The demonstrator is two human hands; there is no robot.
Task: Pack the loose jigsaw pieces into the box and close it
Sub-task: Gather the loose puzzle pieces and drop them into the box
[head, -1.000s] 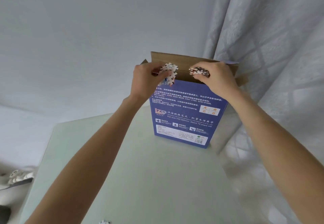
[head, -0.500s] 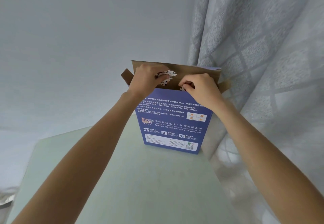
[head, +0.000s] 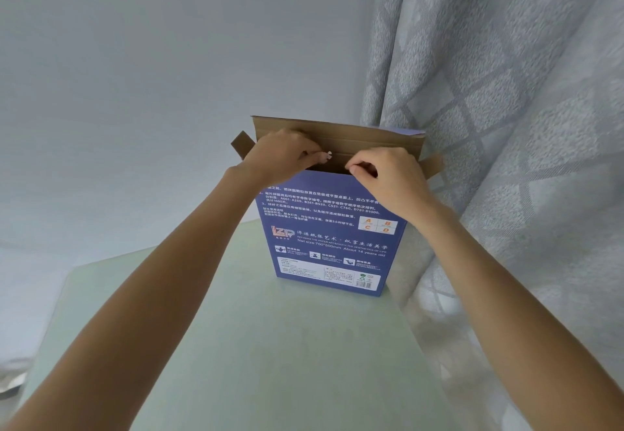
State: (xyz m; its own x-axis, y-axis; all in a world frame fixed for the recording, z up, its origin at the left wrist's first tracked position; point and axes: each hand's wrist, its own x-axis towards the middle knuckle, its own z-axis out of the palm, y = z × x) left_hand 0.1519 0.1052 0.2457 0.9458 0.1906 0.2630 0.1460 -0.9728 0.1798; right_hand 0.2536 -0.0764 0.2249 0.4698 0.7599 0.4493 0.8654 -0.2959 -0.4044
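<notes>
Head view: left hand [head: 283, 157] pinches jigsaw pieces [head: 328, 156] over open box [head: 331, 228].

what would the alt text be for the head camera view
Two bare hands, left and right, reach into the open top of an upright blue jigsaw box on a pale table; the left pinches white puzzle pieces. A grey curtain hangs at right.

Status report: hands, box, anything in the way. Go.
Left hand pinching jigsaw pieces at the box mouth. Right hand curled there, contents hidden. Lid flap up. Nothing blocking.
</notes>
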